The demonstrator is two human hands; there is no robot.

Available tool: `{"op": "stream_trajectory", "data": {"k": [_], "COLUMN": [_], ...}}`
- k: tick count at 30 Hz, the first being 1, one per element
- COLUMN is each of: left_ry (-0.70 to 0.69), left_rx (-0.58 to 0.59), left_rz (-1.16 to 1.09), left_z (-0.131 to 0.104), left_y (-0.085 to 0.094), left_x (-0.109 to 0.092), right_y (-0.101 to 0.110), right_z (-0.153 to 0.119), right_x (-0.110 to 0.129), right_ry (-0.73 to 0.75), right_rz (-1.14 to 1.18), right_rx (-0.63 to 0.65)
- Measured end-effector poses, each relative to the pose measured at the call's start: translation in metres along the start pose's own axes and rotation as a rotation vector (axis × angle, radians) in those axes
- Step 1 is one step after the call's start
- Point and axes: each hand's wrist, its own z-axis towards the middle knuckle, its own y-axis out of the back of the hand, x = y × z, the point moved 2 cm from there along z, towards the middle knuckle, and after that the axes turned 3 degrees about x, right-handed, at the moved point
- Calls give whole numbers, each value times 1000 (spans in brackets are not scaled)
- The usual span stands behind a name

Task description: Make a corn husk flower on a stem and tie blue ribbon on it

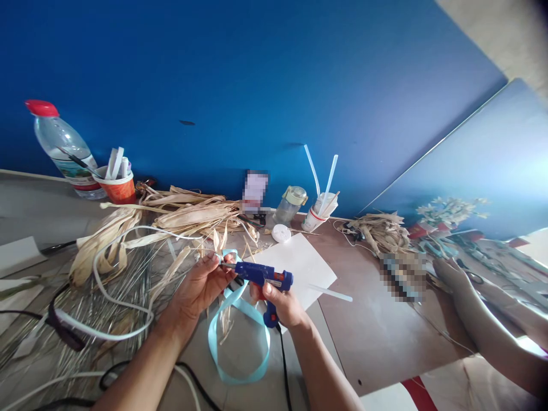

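My right hand (285, 305) is wrapped round the handle of a blue glue gun (264, 275), whose nozzle points left. With fingertips pinched together, my left hand (201, 288) holds a small dried husk piece (220, 240) right at the nozzle tip. A light blue ribbon (245, 378) runs from beside those fingers and hangs in a loop below the gun. The fingers partly hide the spot where husk, ribbon and nozzle meet. The gun's black cord (284, 365) drops toward the near edge.
Dried husks (197, 211) and thin wires (132, 291) cover the left. Behind stand a bottle (64, 142), an orange cup (117, 187), a jar (290, 205) and a cup of glue sticks (315, 220). White paper (299, 265) lies right. Another person's arm (479, 319) reaches in.
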Motion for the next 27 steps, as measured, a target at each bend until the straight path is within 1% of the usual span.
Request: {"op": "stream_trajectory", "data": {"k": [3, 6, 10, 15, 18, 20, 23, 27], "left_ry": [-13, 3, -25, -117, -150, -138, -91, -64], "left_rx": [41, 90, 40, -40, -65, -55, -22, -9], "left_rz": [-19, -17, -12, -9, -2, -14, -48, -63], "left_z": [1, 2, 6, 11, 13, 14, 15, 14], "left_y": [2, 3, 6, 10, 15, 18, 21, 22], "left_x": [1, 2, 5, 8, 8, 8, 7, 6], "right_y": [10, 22, 35, 49, 57, 63, 74, 78], "right_z": [-2, -5, -6, -2, 1, 1, -3, -10], "right_x": [0, -1, -4, -14, -27, -36, -46, -45], "right_ry": [14, 21, 6, -95, -234, -303, -346, -388], "right_rz": [106, 214, 359, 534, 700, 794, 889, 1023], "right_rx": [-92, -177, -275, -425, -413, -419, -439, -382]}}
